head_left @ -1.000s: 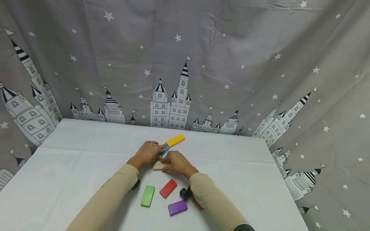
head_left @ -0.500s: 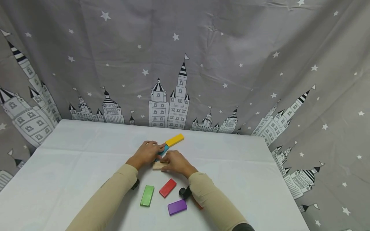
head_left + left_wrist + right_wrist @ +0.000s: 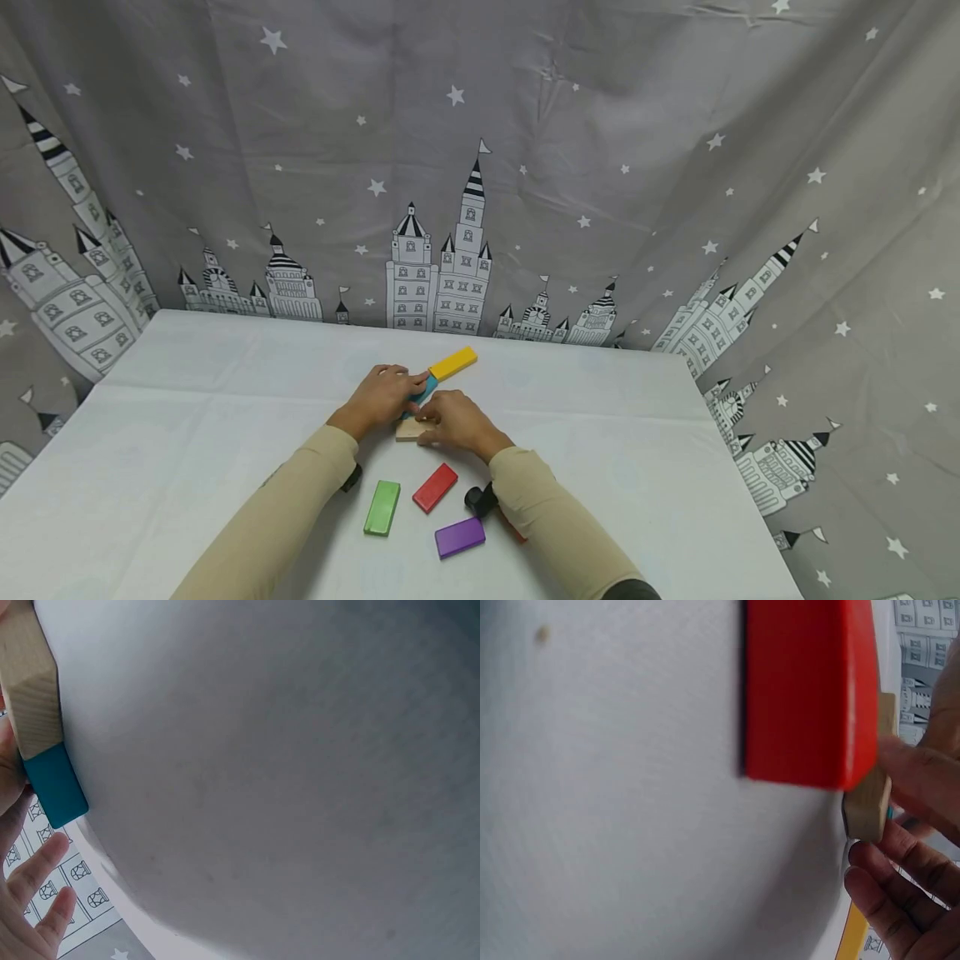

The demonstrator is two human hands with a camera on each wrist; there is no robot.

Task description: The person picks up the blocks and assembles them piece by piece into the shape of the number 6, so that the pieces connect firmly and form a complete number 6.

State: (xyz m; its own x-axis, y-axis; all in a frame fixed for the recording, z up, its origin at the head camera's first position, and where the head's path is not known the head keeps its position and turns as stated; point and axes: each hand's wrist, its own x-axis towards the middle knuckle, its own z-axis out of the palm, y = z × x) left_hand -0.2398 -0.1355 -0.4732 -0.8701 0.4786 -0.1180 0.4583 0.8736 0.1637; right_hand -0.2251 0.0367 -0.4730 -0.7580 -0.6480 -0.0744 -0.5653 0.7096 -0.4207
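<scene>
A yellow block (image 3: 453, 364), a teal block (image 3: 425, 390) and a natural wooden block (image 3: 408, 430) form a bent line on the white table, each end meeting the neighbouring block. My left hand (image 3: 381, 402) holds the teal block from the left, thumb near its lower end and index finger towards the yellow one; its other fingers (image 3: 34, 877) are spread in the left wrist view. From the right, my right hand (image 3: 459, 421) grips the wooden block between thumb and fingers. In the right wrist view that wooden block (image 3: 868, 806) shows behind the red block (image 3: 802, 690). The hands partly cover the teal and wooden blocks.
Nearer the body lie a green block (image 3: 382, 508), a red block (image 3: 435, 488) and a purple block (image 3: 460, 538). An orange-red block (image 3: 513, 528) is mostly hidden under the right forearm. A grey curtain (image 3: 570, 167) with castles hangs behind the table's far edge.
The head view has shifted very slightly. Both hands keep the same places on the teal and wooden blocks, and the other blocks stay put.
</scene>
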